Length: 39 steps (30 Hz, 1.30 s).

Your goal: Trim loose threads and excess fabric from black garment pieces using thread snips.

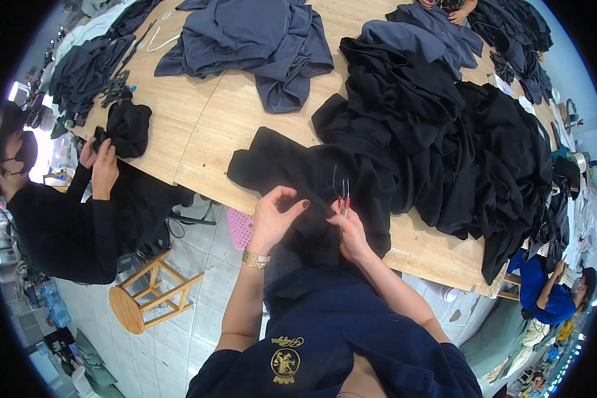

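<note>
Black cloth (278, 159) lies over the table's near edge and hangs down in front of me. Above its left part is my left hand (276, 215), thumb and bent forefinger apart, with nothing visible between them. My right hand (349, 232) is closed around small thread snips (344, 199), which have red parts and two thin metal points directed away from me. That hand rests at the black cloth, its thumb close to a fold. Whether its fingers also pinch the cloth I cannot tell.
A large heap of black garments (431, 132) covers the table's right side; dark grey garments (252, 40) lie farther back. At left, a masked co-worker (53, 205) handles black cloth (129, 126). A wooden stool (129, 308) stands on the tiled floor. Other people are at the far and right sides.
</note>
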Motion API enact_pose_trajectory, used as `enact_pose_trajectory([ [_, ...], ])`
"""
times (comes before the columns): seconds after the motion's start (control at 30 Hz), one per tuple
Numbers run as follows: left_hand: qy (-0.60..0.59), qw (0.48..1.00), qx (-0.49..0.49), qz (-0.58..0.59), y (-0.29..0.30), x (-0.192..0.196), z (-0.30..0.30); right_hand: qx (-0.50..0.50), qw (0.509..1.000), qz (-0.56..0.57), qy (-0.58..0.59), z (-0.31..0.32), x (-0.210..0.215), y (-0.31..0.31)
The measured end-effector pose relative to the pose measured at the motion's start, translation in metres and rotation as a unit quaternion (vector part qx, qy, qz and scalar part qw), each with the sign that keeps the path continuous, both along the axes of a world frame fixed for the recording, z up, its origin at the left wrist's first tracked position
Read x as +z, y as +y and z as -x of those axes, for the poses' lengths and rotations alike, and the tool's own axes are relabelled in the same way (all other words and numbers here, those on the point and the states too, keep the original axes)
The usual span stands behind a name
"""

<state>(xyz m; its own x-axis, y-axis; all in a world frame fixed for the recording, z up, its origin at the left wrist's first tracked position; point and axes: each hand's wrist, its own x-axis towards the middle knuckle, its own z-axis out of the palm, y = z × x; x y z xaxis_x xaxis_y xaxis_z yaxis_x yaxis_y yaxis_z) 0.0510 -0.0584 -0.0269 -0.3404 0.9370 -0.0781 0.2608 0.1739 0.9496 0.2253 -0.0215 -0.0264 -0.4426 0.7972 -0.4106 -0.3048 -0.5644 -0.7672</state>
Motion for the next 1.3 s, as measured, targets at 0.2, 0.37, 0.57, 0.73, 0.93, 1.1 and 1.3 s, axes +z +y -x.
enact_pose_trajectory([
  [0.2,0.079,0.992,0.077,-0.057,0.0,0.032,-0.014,0.049,0.985,-0.105,-0.128,-0.002,-0.01,-0.001],
  [0.37,0.206,0.967,0.052,-0.14,-0.004,0.051,-0.022,0.003,0.945,-0.296,-0.142,0.015,0.008,0.014],
  [0.57,0.127,0.97,0.04,-0.202,-0.009,0.042,-0.032,0.028,0.992,-0.12,0.016,0.026,0.02,0.037],
  [0.73,0.0,0.989,0.145,-0.038,-0.011,0.021,-0.034,0.024,0.997,0.009,0.074,0.023,0.022,0.036],
  [0.93,-0.168,0.979,0.11,-0.033,-0.001,0.014,-0.033,0.018,0.998,0.005,0.067,0.025,0.026,0.032],
  [1.1,-0.206,0.965,0.147,-0.073,0.005,0.022,-0.032,0.011,0.968,-0.214,-0.132,0.012,0.037,0.036],
  [1.3,-0.206,0.962,0.162,-0.073,0.006,0.031,-0.037,0.097,0.768,-0.501,-0.388,-0.008,0.065,0.025],
])
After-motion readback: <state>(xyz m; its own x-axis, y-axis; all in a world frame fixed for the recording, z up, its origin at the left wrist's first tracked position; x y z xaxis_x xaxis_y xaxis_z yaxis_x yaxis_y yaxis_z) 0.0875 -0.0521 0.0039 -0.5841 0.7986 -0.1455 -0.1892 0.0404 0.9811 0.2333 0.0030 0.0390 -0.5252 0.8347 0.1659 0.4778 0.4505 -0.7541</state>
